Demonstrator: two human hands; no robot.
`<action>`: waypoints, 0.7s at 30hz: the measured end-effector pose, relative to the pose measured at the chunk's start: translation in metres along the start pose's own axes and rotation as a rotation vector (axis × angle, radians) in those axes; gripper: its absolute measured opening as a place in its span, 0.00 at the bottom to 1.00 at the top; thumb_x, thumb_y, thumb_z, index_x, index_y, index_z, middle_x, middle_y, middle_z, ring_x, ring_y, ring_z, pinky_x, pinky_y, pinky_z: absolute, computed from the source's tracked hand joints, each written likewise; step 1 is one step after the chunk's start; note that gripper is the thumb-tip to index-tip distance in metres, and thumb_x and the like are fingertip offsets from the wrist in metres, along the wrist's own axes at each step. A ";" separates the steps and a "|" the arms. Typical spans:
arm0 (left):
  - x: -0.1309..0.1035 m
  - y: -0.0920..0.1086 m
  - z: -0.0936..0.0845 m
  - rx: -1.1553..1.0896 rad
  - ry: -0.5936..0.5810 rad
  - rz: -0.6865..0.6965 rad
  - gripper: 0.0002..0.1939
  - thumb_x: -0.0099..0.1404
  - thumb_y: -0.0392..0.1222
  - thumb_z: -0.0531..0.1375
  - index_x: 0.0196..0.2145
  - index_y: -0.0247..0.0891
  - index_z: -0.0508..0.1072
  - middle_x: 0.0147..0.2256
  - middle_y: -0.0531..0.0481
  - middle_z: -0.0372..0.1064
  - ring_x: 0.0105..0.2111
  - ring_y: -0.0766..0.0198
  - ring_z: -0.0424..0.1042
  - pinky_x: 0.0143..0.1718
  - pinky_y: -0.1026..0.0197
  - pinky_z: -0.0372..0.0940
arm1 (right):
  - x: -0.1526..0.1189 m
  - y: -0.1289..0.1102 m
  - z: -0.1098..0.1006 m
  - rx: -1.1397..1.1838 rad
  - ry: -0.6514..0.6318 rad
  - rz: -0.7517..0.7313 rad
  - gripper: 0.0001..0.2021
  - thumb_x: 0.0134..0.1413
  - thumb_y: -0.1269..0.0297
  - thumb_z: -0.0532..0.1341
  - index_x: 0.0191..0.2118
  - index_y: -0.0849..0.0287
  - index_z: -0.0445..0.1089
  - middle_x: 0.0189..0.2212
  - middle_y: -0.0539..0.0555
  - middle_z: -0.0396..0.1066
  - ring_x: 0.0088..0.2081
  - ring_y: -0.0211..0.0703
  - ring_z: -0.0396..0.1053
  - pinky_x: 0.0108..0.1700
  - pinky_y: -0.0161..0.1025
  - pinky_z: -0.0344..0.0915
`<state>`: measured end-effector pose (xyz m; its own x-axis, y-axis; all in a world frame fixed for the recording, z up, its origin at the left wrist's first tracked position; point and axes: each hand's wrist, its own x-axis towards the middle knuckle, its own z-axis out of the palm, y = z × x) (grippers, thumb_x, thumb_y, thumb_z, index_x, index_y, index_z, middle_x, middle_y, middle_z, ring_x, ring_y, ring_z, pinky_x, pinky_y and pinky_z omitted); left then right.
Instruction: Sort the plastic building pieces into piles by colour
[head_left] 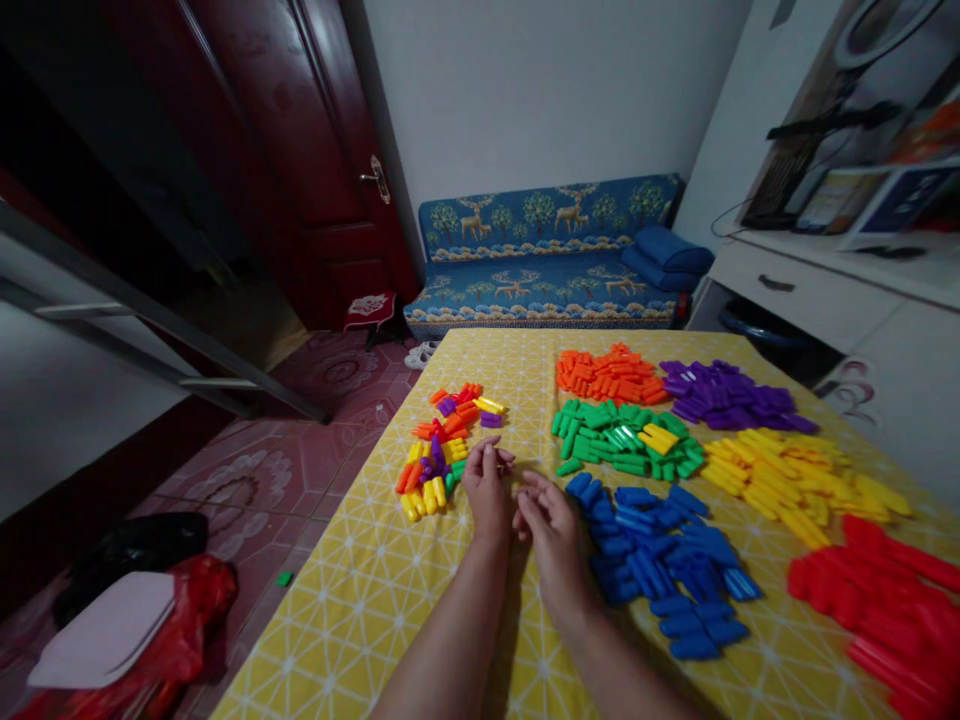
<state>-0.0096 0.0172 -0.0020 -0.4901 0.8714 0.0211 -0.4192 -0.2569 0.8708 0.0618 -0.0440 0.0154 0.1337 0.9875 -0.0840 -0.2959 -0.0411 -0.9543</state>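
My left hand (489,490) hovers over the table beside a small mixed heap of plastic building blocks (431,465) in orange, yellow, purple, red and green. Its fingers are loosely bent and apart, and nothing shows in them. Close by on the right, my right hand (553,520) faces it with half-curled fingers, also with nothing visible between them. The right hand is nearest to a pile of blue blocks (660,550). Behind that lies a pile of green blocks (600,435), with a yellow block (660,438) on top.
Sorted piles of orange blocks (607,375), purple blocks (727,395), yellow blocks (787,475) and red blocks (885,610) cover the table's right side. A yellow patterned cloth (337,600) covers the table. One green block (284,579) lies on the floor. A blue sofa (540,285) stands beyond.
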 end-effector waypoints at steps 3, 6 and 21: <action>0.002 0.000 -0.002 0.048 0.008 0.037 0.15 0.62 0.50 0.61 0.40 0.35 0.73 0.25 0.54 0.68 0.24 0.70 0.67 0.28 0.67 0.61 | 0.006 0.020 -0.004 -0.039 -0.011 -0.011 0.22 0.49 0.51 0.65 0.46 0.61 0.71 0.33 0.56 0.74 0.25 0.40 0.68 0.24 0.35 0.65; 0.001 -0.001 -0.001 0.156 -0.017 0.087 0.14 0.64 0.49 0.58 0.39 0.36 0.73 0.25 0.53 0.68 0.25 0.67 0.68 0.30 0.65 0.62 | 0.010 0.027 -0.009 -0.099 -0.042 -0.079 0.20 0.50 0.53 0.63 0.46 0.60 0.72 0.38 0.59 0.75 0.34 0.46 0.73 0.32 0.39 0.71; 0.027 0.045 -0.035 1.762 0.148 0.467 0.16 0.63 0.40 0.56 0.47 0.39 0.75 0.45 0.40 0.72 0.48 0.46 0.64 0.46 0.48 0.57 | 0.007 0.031 -0.006 -0.085 -0.122 -0.068 0.13 0.53 0.57 0.61 0.41 0.60 0.72 0.28 0.52 0.72 0.22 0.35 0.66 0.23 0.32 0.63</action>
<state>-0.0682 0.0144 0.0202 -0.4143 0.8009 0.4323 0.9083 0.3337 0.2523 0.0593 -0.0397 -0.0161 0.0330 0.9994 0.0119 -0.2081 0.0185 -0.9779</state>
